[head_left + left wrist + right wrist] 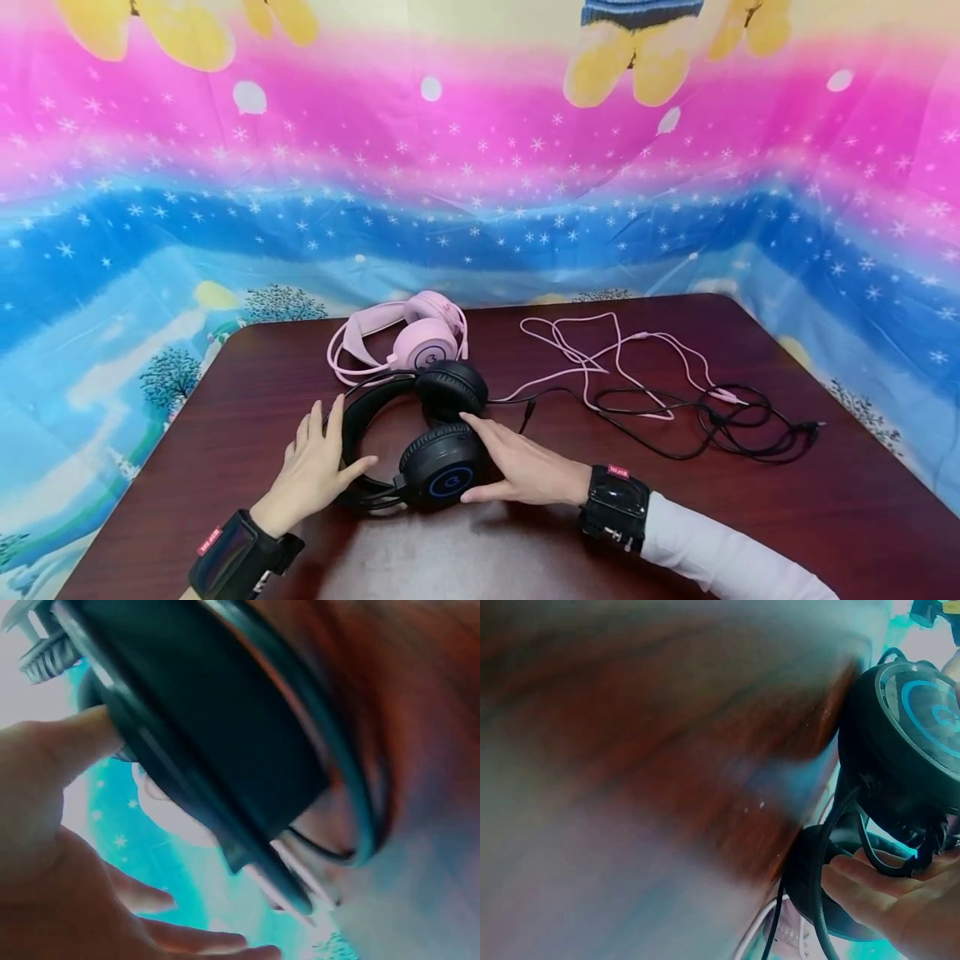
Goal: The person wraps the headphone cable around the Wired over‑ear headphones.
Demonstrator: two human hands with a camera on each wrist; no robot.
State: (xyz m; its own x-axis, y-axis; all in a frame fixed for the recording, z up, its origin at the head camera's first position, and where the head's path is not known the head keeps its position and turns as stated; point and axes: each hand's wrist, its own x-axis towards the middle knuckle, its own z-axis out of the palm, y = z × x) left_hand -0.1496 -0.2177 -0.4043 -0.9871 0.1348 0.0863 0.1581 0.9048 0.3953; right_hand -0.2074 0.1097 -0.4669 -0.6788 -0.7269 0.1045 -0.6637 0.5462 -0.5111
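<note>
A black headset (441, 475) lies on the dark wooden table (675, 517), its near ear cup showing a blue ring (924, 712). My left hand (330, 450) lies flat beside the headband (358, 421), fingers straight, and its thumb (71, 742) touches the band (225, 750). My right hand (498, 462) rests against the right side of the near ear cup with fingers nearly straight. In the right wrist view its fingers (877, 889) lie under the cup's yoke and cable. The far ear cup (452, 388) is untouched.
A pink headset (423, 340) lies just behind the black one. Its pink cable (600, 354) and a tangle of black cable (720, 421) spread over the table's right half. A bright patterned cloth (480, 192) hangs behind and around the table.
</note>
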